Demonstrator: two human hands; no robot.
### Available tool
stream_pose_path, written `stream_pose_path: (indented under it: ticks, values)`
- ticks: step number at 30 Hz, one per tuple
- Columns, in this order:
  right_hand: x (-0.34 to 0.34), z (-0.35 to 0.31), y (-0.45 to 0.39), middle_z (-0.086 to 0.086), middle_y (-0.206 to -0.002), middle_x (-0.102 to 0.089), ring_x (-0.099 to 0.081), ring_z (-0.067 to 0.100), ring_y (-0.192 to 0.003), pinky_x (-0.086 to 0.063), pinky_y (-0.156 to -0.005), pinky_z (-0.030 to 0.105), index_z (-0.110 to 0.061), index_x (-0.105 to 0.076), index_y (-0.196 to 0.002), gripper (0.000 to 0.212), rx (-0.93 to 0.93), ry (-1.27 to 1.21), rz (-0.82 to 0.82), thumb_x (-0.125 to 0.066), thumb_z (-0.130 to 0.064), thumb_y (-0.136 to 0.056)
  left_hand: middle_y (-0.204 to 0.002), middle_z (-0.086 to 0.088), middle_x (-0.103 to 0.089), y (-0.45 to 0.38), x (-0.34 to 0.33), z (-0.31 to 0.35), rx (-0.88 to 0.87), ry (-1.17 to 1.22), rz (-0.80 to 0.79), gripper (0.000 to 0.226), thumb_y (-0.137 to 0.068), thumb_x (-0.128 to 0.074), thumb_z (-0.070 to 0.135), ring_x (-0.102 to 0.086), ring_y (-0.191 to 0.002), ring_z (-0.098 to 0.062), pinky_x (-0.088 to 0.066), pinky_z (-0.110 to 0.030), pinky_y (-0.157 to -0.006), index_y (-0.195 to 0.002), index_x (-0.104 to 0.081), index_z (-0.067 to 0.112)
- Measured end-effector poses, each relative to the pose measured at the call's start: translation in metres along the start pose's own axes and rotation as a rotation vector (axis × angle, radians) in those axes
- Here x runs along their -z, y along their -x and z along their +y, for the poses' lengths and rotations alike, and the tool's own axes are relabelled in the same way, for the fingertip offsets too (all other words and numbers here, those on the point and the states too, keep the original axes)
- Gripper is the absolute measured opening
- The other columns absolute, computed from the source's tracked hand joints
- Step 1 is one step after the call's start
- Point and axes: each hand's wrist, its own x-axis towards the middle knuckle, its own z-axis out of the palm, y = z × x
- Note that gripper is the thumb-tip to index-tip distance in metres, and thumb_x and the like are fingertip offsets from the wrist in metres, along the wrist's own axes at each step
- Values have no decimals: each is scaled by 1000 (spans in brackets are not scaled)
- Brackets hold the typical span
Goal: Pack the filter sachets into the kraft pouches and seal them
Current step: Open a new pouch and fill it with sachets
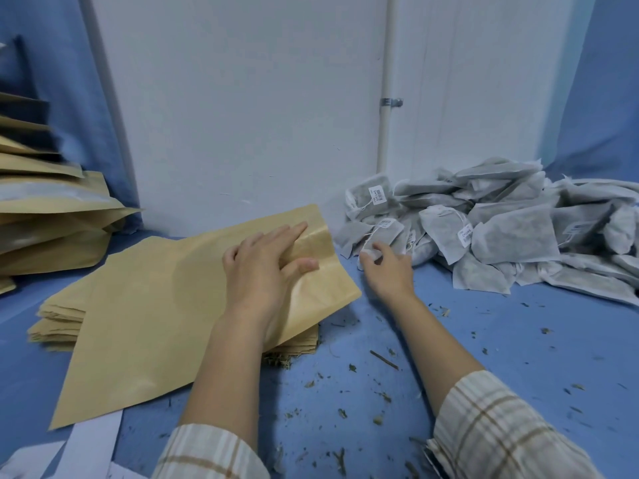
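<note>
The left hand (266, 261) lay flat on the top pouch (166, 305), fingers spread near its open end — the pouch rested on a stack of pouches (55, 323) on the blue tabletop (484, 340). The right hand's (387, 267) grip pinched a sachet (383, 236) at the edge of the sachet heap (501, 229) — just right of the pouch. Filled pouches (52, 219) were piled at far left

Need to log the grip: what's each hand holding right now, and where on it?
Right hand pinches a filter sachet at its near lower corner. Left hand holds nothing, resting flat on the kraft pouch near its mouth.
</note>
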Motion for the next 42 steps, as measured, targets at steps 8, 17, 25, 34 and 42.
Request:
stream_pose_path:
  ticks: [8, 17, 25, 34, 42]
  values:
    - [-2, 9, -6, 4, -129, -52, -42, 27, -125, -34, -106, 42, -15, -51, -122, 47, 19, -81, -298, -53, -47, -88, -137, 16, -50, 0, -1, -1, -1, -13, -12, 49, -80, -63, 49, -30, -127, -12, -12, -29, -106, -128, -52, 47]
    - [30, -8, -6, 8, -97, -62, -59, 17, -75, -57, -67, 31, -11, -57, -95, 16, -251, -1007, 275, -63, -12, -80, -138, 16, -50, -2, 1, -3, 13, -26, -16, 50, -80, -63, 50, -28, -127, -8, -13, -32, -108, -128, -51, 47]
    - [46, -10, -2, 3, -81, -69, -64, 11, -67, -49, -55, 21, -13, -73, -84, 21, -58, -1082, -93, -56, -2, -82, -135, 19, -50, -2, 5, 1, -17, 81, -59, 51, -76, -70, 45, -27, -112, 7, -11, -23, -101, -125, -54, 47]
    - [31, -35, 12, 4, -83, -68, -62, 14, -73, -54, -63, 29, -16, -68, -90, 19, 219, -686, -411, -60, 0, -86, -123, 22, -58, -4, 12, 15, -49, 176, -171, 48, -74, -74, 42, -45, -123, -8, -27, -40, -112, -118, -57, 51]
    - [22, -67, 18, -6, -73, -58, -54, 14, -75, -42, -66, 24, -20, -60, -80, 9, 427, -68, -214, -55, -14, -84, -118, 25, -58, -5, 14, 26, -91, 175, -166, 46, -75, -71, 42, -47, -120, -7, -27, -42, -111, -119, -59, 45]
